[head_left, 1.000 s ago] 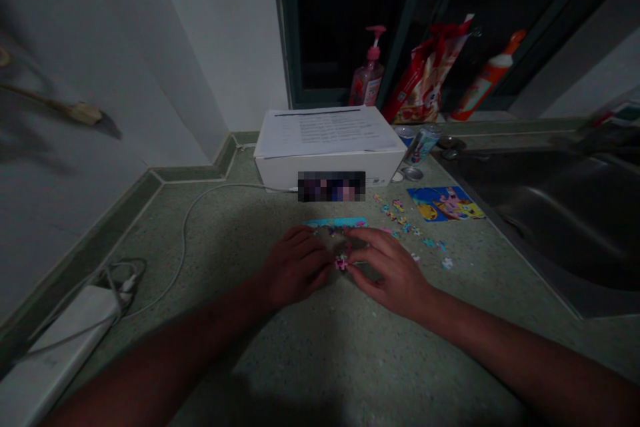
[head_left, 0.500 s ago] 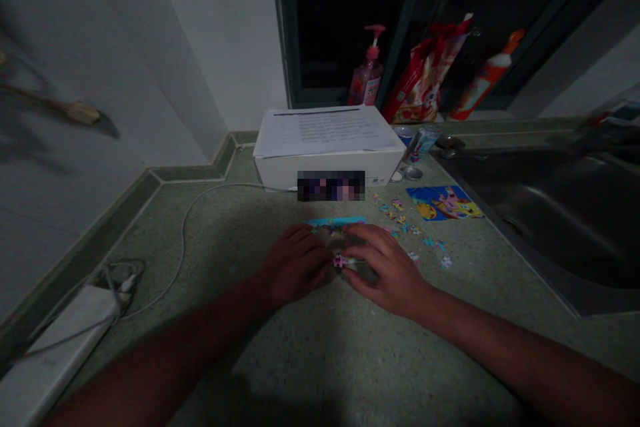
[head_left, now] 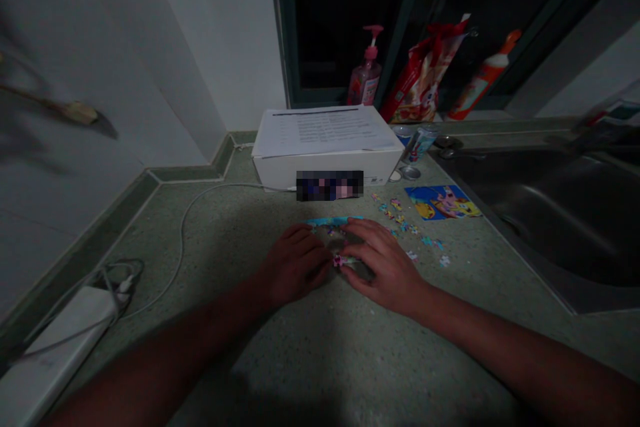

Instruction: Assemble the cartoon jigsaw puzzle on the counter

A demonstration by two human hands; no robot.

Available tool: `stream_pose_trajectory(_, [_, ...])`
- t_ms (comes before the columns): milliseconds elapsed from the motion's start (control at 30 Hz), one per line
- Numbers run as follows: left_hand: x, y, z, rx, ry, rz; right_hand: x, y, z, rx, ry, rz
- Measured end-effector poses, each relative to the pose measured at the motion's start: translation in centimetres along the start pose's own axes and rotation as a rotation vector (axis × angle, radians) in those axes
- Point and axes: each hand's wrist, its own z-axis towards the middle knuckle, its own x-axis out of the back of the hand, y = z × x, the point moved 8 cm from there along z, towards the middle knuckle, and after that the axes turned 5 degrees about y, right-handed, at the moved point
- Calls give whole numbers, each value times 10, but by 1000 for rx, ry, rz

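Hardly anything has moved in the last second: both hands stay put mid-counter, and the right fingertips have edged slightly closer over the piece.

At the counter's left edge lies a white power strip (head_left: pixel 60 340), and its cable (head_left: pixel 183 233) curves toward the back. The left hand (head_left: pixel 295 267) rests knuckles up with its fingers curled, the tips against the pink puzzle piece (head_left: pixel 341 260). That piece lies flat between the 2 hands, its long axis running left to right, parallel to the front edge. The right hand (head_left: pixel 385 267) meets it from the other side with bent, loosely spread fingers; I cannot tell whether either hand pinches or merely presses it.

Just behind the hands lies a teal puzzle strip (head_left: pixel 333 221), then a white box (head_left: pixel 325 147) at the back edge. Loose pieces (head_left: pixel 405 227) and a picture card (head_left: pixel 443 202) lie to the right, beside the sink (head_left: pixel 560 213).
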Motion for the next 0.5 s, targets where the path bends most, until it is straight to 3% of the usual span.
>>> stream_pose_trajectory(367, [-11, -14, -6, 128, -71, 26, -6, 56, 0, -150, -33, -76])
stream_pose_trajectory(500, [-15, -17, -9, 159, -117, 19, -12, 64, -1, -177, -76, -98])
